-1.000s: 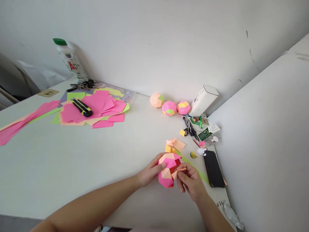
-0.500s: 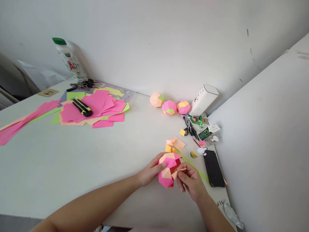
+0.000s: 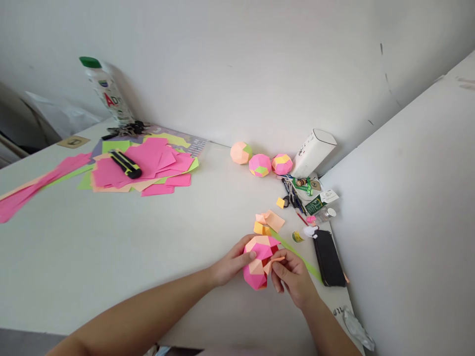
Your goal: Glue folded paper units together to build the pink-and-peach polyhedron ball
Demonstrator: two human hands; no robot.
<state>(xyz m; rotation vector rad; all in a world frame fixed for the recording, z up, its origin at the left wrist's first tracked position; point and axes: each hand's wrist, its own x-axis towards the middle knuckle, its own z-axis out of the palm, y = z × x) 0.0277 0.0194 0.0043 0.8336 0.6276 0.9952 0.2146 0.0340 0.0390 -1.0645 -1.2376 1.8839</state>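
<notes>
My left hand (image 3: 234,262) is closed around the left side of a pink and peach folded-paper ball (image 3: 256,262), its thumb lying on the front. The ball has an opening on its right side, where a red inside shows. At that opening my right hand (image 3: 293,277) pinches a small folded peach paper piece (image 3: 272,264), one end of which touches the ball's edge. Just beyond the ball lie small yellow folded pieces (image 3: 260,228) and a peach paper piece (image 3: 275,221). A green paper strip (image 3: 293,250) runs behind my right hand.
Three finished-looking paper balls (image 3: 260,165) sit along the wall. A white box-like container (image 3: 313,153), scissors (image 3: 291,198) and a black case (image 3: 329,258) are at the right. At the left, a utility knife (image 3: 126,164) rests on pink paper sheets (image 3: 152,155) near a white bottle (image 3: 107,91).
Almost nothing differs. The ball tilts very slightly in my left hand, and the peach piece in my right hand shifts a little.
</notes>
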